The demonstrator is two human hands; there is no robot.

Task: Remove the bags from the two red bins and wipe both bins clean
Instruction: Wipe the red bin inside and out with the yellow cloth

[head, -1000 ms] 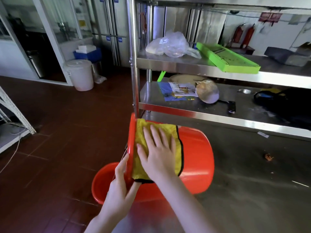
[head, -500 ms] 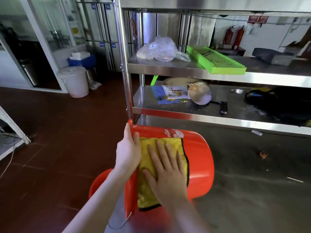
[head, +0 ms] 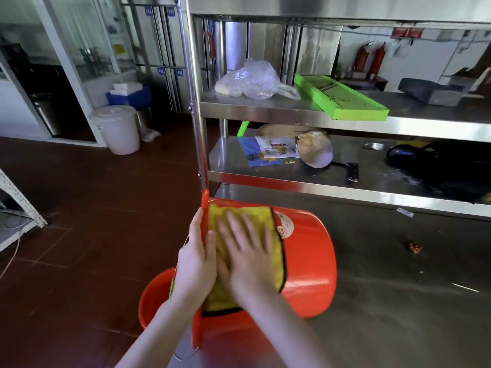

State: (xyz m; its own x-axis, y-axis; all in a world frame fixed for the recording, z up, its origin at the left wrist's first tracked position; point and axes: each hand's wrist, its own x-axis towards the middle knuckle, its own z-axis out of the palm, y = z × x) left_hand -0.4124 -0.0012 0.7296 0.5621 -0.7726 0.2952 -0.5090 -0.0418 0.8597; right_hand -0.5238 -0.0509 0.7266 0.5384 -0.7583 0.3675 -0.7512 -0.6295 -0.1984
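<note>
L hand [head: 195, 264] grips bin [head: 308, 261] rim; R hand [head: 249, 261] (flat) presses cloth [head: 239, 211] just beside.

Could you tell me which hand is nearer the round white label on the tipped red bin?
Right. The right hand presses the yellow cloth, fingertips just beside the label; the left hand grips the rim of the red bin, across the cloth.
</note>
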